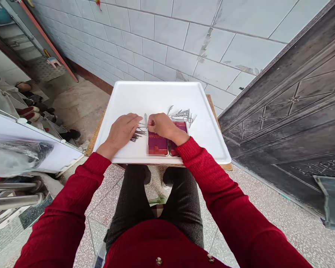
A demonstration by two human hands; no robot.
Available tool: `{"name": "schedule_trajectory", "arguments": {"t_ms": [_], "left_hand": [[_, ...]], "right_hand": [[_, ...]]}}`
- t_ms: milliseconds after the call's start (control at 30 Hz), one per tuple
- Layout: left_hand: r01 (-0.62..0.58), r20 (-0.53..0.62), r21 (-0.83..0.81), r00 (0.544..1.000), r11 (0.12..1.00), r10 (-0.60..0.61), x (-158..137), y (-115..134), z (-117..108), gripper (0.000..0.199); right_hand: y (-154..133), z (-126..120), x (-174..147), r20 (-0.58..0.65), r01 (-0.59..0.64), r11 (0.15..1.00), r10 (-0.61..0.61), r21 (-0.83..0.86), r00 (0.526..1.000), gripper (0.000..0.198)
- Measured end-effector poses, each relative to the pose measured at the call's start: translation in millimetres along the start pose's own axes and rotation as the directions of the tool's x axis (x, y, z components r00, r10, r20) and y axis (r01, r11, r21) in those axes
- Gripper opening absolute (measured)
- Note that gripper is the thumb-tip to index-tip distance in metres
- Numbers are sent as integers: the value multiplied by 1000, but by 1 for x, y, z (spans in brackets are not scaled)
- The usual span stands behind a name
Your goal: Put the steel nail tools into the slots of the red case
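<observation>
1. You are sitting at a white tray (156,97) laid over a board, with an opened maroon tool case (167,143) lying flat at its near edge; the case is the thing you are working around, and its two halves are lying side by side.

2. Your right hand (162,125) is resting over the upper edge of the case; its fingers are curled and pinching a slim metal tool (145,120) that is standing up just beside the knuckles; how tightly you are gripping it I cannot tell.

3. Your left hand (123,130) is lying palm down on the tray, fingers loosely spread and touching a small cluster of metal tools (138,133) just left of the case; whether it is actually holding one is hidden under the fingers.

4. A second heap of metal tools (182,114) is lying beyond the case, near your right wrist.

5. Judging from this, you are sorting the manicure pieces between tray and case, one at a time; the next move is calling for a fine fingertip pinch and careful alignment with a narrow slot in the case lining, while keeping the loose pieces from scattering.
</observation>
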State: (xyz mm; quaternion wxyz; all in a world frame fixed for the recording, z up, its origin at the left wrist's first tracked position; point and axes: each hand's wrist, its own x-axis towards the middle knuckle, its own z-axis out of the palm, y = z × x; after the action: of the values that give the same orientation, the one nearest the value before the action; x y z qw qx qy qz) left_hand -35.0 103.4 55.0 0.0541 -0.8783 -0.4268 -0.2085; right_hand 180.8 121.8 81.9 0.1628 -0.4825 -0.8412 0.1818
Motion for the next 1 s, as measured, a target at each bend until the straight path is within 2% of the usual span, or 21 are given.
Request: {"name": "schedule_trajectory", "arguments": {"t_ms": [167,333,433,600,700,767,833,867,933,1000], "left_hand": [[-179,37,38,984,983,177,10,13,0,35],[-186,13,35,983,982,186,11,15,5,35],[-138,-13,54,990,989,139,7,6,2,36],[16,-150,46,989,999,-9,2,0,-6,32],[52,-173,-12,984,999,-53,1,4,-5,33],[137,-213,-96,965,986,-155,0,6,-3,33],[249,-228,-253,924,935,-308,1,7,-1,33],[308,-211,-354,894,883,-396,2,7,-1,33],[405,-116,-558,826,724,-552,3,9,-3,37],[463,20,-706,769,535,-639,5,12,-7,42]], "right_hand": [[-4,-3,0,8,-31,991,32,-132,999,11],[-1,-2,1,2,-14,997,14,-72,1000,7],[2,-2,1,-6,-8,1000,8,23,1000,11],[10,-2,1,-16,-71,972,77,224,997,19],[17,-1,2,11,-160,882,173,442,985,22],[20,0,2,27,-196,792,222,578,975,22],[21,0,3,30,-191,699,236,689,971,19],[20,0,3,30,-179,656,232,734,972,18],[17,0,4,36,-157,581,214,799,976,16],[13,1,4,58,-157,536,196,830,979,16]]}}
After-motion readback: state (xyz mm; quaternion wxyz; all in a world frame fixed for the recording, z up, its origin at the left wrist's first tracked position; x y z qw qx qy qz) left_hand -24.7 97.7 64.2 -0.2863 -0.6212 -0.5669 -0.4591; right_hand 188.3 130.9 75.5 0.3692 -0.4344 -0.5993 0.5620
